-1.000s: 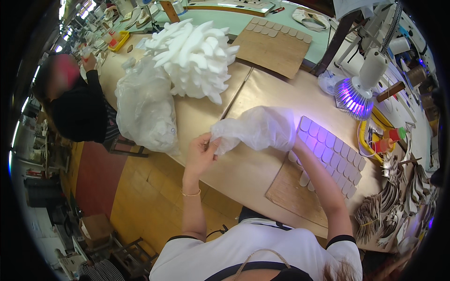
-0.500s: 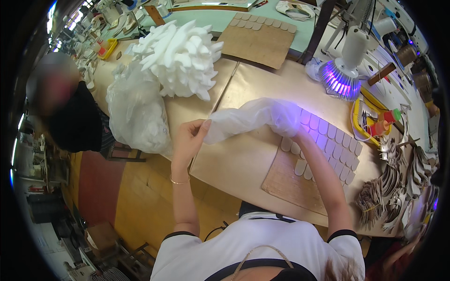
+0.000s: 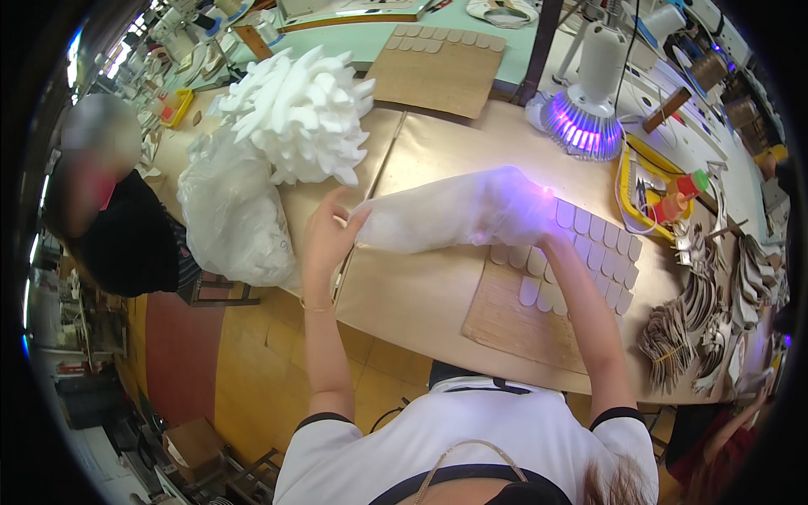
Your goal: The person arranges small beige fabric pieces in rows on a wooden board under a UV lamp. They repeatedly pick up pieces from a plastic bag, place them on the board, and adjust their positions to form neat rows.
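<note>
A translucent white plastic bag (image 3: 429, 220) stretches sideways over the gold-coloured tabletop. My right hand (image 3: 532, 229) is at the bag's right end, with the thin film over it, so its fingers do not show clearly. At the other end is my left hand (image 3: 330, 234), its thumb and fingers apart. The thumb tip lies against or very close to the bag's corner; contact is hard to make out. Beneath my right forearm, rows of small rounded pale pieces (image 3: 589, 252) lie on a brown board (image 3: 513, 324).
Spiky white foam pieces (image 3: 299, 114) and a filled clear bag (image 3: 231, 210) stand at left, near a seated person (image 3: 126, 219). A second board (image 3: 433, 76) lies farther back. At right are a lit lamp (image 3: 585, 122), a yellow tray (image 3: 624, 181) and bundled strips (image 3: 673, 337).
The bag has gone from a twisted, narrow shape to a wider, fuller one. My left hand's pinch on its end has loosened, fingers spreading. The whole view has shifted slightly.
</note>
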The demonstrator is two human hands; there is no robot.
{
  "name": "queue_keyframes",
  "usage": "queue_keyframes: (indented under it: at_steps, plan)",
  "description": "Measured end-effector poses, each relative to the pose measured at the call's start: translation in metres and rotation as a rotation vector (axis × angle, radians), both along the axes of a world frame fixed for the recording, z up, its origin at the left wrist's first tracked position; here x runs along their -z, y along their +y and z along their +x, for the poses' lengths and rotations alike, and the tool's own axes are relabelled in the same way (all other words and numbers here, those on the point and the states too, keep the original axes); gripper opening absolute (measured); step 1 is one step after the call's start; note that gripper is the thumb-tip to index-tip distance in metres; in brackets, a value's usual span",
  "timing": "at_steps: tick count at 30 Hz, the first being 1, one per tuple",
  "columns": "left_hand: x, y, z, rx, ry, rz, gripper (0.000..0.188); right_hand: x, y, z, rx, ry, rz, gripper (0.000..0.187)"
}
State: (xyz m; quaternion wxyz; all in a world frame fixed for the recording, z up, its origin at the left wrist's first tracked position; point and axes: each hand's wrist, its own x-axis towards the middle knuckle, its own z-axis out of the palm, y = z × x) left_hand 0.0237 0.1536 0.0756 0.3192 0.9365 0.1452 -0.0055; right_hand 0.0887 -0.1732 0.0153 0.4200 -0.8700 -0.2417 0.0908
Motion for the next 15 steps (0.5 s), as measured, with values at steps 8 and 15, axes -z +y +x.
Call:
queue_keyframes:
  at_steps: [8,15]
  plan:
    - [0.065,-0.038,-0.028,0.157,-0.184,0.006,0.060,0.047,0.012,0.003,0.083,0.980,0.262,0.025]
    - [0.084,-0.059,-0.018,0.151,-0.183,-0.108,0.046,0.024,0.056,-0.025,-0.271,0.258,0.236,0.021]
